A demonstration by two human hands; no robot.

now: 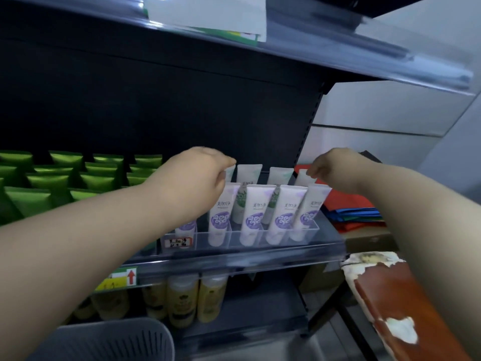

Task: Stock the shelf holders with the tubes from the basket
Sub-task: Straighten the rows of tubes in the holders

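Tubes (253, 214) stand in two rows in a holder (233, 239) on the shelf (234, 260), between the left hand (197, 175) and right hand (335, 170). Pouches (65, 175) lie left of the left hand; bottles (182, 298) and a basket (117, 340) sit below it.

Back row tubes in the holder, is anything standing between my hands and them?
Nothing visible. The left hand and right hand are at the tops of the back row tubes, above the purple front row.

I see my left hand (200, 175) pinching the top of the back-left tube (231, 174), my right hand (335, 170) pinching the back-right tube (302, 178); both stand upright in the clear holder (232, 239). Purple-label tubes (253, 212) fill its front row; grey basket (104, 340) at lower left
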